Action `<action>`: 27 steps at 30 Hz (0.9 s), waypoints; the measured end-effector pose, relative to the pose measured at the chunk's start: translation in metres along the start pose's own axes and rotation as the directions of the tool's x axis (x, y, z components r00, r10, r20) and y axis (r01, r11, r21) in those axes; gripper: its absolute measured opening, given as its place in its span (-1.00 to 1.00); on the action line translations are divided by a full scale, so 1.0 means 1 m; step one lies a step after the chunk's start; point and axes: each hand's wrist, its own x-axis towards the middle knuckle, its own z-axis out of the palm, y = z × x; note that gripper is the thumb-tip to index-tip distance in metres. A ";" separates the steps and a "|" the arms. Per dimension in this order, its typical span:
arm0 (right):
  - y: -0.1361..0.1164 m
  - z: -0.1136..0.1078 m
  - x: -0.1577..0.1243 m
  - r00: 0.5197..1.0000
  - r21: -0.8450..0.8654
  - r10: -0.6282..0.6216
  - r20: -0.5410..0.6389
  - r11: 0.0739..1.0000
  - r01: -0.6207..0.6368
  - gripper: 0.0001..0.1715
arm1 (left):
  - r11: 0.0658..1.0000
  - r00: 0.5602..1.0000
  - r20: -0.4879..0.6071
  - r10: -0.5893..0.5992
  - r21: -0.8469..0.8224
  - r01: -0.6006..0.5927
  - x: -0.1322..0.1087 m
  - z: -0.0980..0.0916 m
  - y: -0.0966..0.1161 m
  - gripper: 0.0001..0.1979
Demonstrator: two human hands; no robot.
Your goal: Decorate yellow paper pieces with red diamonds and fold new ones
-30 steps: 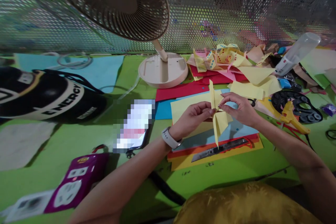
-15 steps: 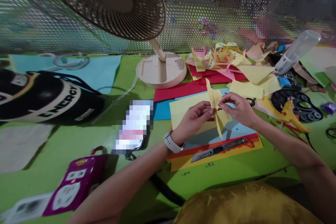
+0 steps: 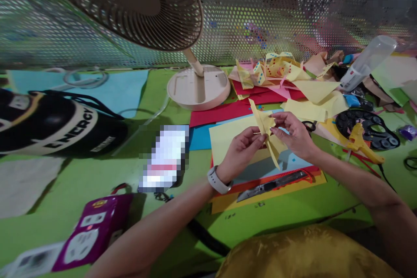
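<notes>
A folded yellow paper piece (image 3: 272, 154) is held up between my two hands, with flaps spreading outward above and below the fingers. My left hand (image 3: 243, 150), with a pale watch band at the wrist, pinches it from the left. From the right, the fingertips of my right hand (image 3: 295, 135) close on it near its middle. Beneath lie a flat yellow sheet (image 3: 224, 139) and a light blue sheet (image 3: 250, 173). In front of my hands, a utility knife (image 3: 273, 184) with a red edge rests on red and orange sheets.
A fan base (image 3: 198, 89) and dotted yellow paper pieces (image 3: 276, 67) stand behind. Right are a yellow glue gun (image 3: 360, 141), a black tray (image 3: 366, 126) and a clear bottle (image 3: 371, 61). Left lie a phone (image 3: 166, 156), a purple packet (image 3: 94, 228) and a black bag (image 3: 65, 126).
The folded yellow paper has tilted, its upper tip swinging left and its lower tip slightly right. Both hands still pinch it, with a small shift of the left wrist.
</notes>
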 end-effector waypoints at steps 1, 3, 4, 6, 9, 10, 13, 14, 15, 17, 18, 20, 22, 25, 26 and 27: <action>0.001 0.001 0.000 1.000 0.012 0.016 0.002 1.000 -0.016 -0.66 | 1.000 1.000 -0.003 0.004 0.001 -0.004 0.000 0.000 -0.001 -0.56; 0.002 0.002 0.000 0.999 0.032 0.053 0.011 0.998 -0.053 -0.66 | 1.000 1.000 -0.001 0.009 -0.003 -0.009 0.000 0.001 -0.002 -0.56; 0.002 0.002 0.001 0.998 0.040 0.068 0.011 0.997 -0.068 -0.67 | 1.000 1.000 0.001 0.011 -0.004 -0.011 0.000 0.001 -0.003 -0.57; 0.002 0.004 0.001 0.996 0.059 0.088 0.004 0.994 -0.088 -0.67 | 1.000 1.000 -0.003 0.017 -0.005 -0.017 0.000 0.001 -0.004 -0.59; 0.002 0.004 0.000 0.996 0.064 0.091 -0.025 0.994 -0.089 -0.69 | 1.000 1.000 -0.021 0.022 -0.006 -0.022 0.000 0.001 -0.004 -0.62; 0.001 0.005 -0.001 0.996 0.055 0.090 -0.028 0.995 -0.088 -0.69 | 1.000 0.999 -0.026 0.020 -0.009 -0.020 0.000 0.001 -0.004 -0.63; 0.000 0.004 -0.003 0.996 0.018 0.086 -0.021 0.996 -0.085 -0.66 | 1.000 1.000 -0.019 -0.010 -0.009 0.010 0.000 0.001 -0.002 -0.65; 0.000 0.004 -0.004 0.996 0.008 0.085 -0.018 0.996 -0.085 -0.64 | 1.000 1.000 -0.015 -0.026 0.000 0.026 0.000 0.000 -0.002 -0.65; 0.000 0.004 -0.005 0.996 -0.001 0.084 -0.016 0.997 -0.084 -0.62 | 0.999 0.999 -0.014 -0.041 0.013 0.041 0.000 0.000 -0.002 -0.64; -0.002 0.004 -0.005 0.996 -0.014 0.084 -0.010 0.996 -0.084 -0.61 | 0.998 0.998 -0.027 -0.058 0.037 0.059 0.001 -0.001 -0.003 -0.64; -0.003 0.004 -0.006 0.996 -0.016 0.091 -0.006 0.996 -0.091 -0.60 | 0.997 0.998 -0.036 -0.059 0.044 0.061 0.002 -0.001 -0.005 -0.63; -0.004 0.005 -0.006 0.994 -0.004 0.111 0.002 0.994 -0.111 -0.59 | 0.997 0.998 -0.049 -0.050 0.060 0.053 0.003 -0.002 -0.007 -0.63; -0.004 0.006 -0.006 0.992 0.022 0.129 0.005 0.991 -0.129 -0.58 | 0.996 0.998 -0.054 -0.037 0.077 0.041 0.004 -0.003 -0.009 -0.63; -0.002 0.007 -0.005 0.990 0.061 0.140 0.003 0.988 -0.140 -0.60 | 0.995 0.998 -0.060 -0.028 0.098 0.034 0.004 -0.003 -0.010 -0.64; -0.002 0.007 -0.005 0.990 0.069 0.142 0.001 0.987 -0.142 -0.62 | 0.994 0.998 -0.061 -0.031 0.100 0.037 0.004 -0.003 -0.009 -0.64; -0.001 0.007 -0.005 0.990 0.075 0.143 -0.001 0.987 -0.143 -0.63 | 0.994 0.997 -0.061 -0.038 0.099 0.044 0.004 -0.003 -0.009 -0.65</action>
